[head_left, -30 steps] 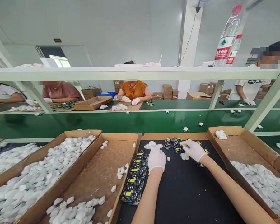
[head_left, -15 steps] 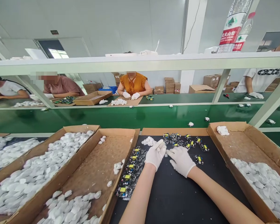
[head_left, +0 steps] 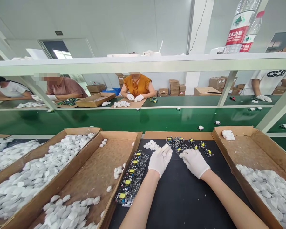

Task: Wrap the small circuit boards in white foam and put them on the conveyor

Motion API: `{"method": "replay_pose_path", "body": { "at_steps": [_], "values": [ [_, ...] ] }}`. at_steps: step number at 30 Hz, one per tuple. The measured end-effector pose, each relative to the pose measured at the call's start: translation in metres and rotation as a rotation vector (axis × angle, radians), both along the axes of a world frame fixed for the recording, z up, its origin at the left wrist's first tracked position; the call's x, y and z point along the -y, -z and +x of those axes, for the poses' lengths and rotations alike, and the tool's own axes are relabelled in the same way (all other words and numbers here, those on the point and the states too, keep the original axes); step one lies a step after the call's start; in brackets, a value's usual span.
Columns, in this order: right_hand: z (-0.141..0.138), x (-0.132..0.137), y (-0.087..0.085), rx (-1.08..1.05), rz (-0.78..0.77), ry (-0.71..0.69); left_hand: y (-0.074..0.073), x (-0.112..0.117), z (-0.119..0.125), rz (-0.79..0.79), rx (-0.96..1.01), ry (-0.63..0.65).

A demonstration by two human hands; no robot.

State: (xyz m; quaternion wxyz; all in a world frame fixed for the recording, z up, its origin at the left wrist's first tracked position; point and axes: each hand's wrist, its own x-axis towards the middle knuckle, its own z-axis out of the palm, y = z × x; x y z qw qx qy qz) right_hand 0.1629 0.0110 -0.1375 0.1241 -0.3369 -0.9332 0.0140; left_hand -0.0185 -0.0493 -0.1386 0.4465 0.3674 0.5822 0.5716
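Observation:
My left hand [head_left: 160, 161], in a white glove, is turned palm up with its fingers curled around small white pieces that blend with the glove. Just beyond it lies a small pile of white pieces [head_left: 151, 145]. To its left, a row of black circuit boards with yellow parts [head_left: 131, 171] rests on the black mat [head_left: 178, 200]. My gloved right hand [head_left: 194, 163] is held palm down, fingertips drawn together near the loose circuit boards [head_left: 178, 149]. Whatever sits in or under those fingers is hidden.
Cardboard trays with white pieces stand at left [head_left: 116, 136] and right [head_left: 250, 130]. Beyond runs a green conveyor [head_left: 157, 119] carrying small boards with white tops. A shelf [head_left: 133, 63] with water bottles [head_left: 239, 31] spans above. Several gloved co-workers [head_left: 137, 86] sit opposite.
My right hand has moved right, away from my left hand, and now covers the spot where a single board lay. My left hand has opened slightly. Boards on the conveyor have shifted right.

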Motion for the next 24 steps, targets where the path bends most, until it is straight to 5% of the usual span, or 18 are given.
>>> {"method": "replay_pose_path", "body": {
  "at_steps": [5, 10, 16, 24],
  "values": [
    [0.004, 0.002, -0.001, -0.157, -0.022, 0.045, -0.005, 0.002, 0.011, -0.108, 0.52, 0.079],
    [0.005, 0.005, -0.009, -0.124, -0.026, 0.017, -0.003, 0.001, 0.016, -0.164, 0.791, 0.067],
    [0.006, -0.001, -0.008, -0.233, -0.179, 0.061, 0.0, -0.001, 0.015, -0.159, 0.865, -0.003],
    [0.007, -0.006, -0.007, -0.712, -0.57, 0.128, 0.003, 0.001, 0.02, -0.169, 0.769, 0.083]
  ]
}}
